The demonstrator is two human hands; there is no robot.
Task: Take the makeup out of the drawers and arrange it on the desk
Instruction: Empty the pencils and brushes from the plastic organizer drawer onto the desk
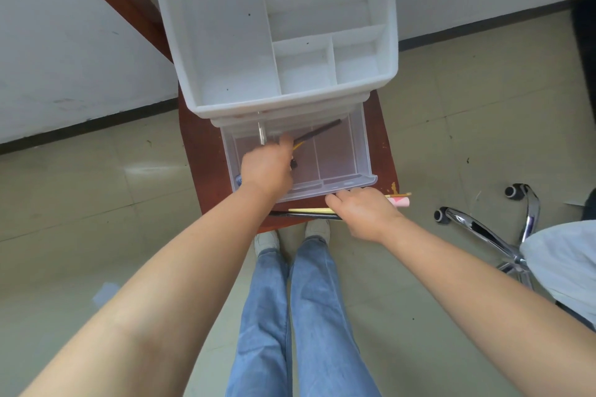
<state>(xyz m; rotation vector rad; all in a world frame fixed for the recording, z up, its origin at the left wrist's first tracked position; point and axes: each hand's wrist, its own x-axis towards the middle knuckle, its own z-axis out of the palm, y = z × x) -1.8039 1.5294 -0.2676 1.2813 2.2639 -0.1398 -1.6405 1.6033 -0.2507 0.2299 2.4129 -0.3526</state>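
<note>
A white organiser [225, 42] with open top compartments stands on a red-brown desk [206, 171]. Its clear lower drawer [361, 151] is pulled out toward me. My left hand [266, 167] reaches into the drawer's left section and grips a thin black brush [322, 129] along with a yellow-tipped stick. My right hand [364, 208] rests on the desk's front edge, over a yellow pencil [309, 210], a black pencil [283, 214] and a pink tube [401, 202] lying there. Whether its fingers hold any of them is hidden.
The desk is narrow and its front edge lies just past the drawer. A chrome swivel-chair base [503, 235] stands on the tiled floor at the right. A white wall with a dark skirting runs behind. My legs and shoes are below the desk edge.
</note>
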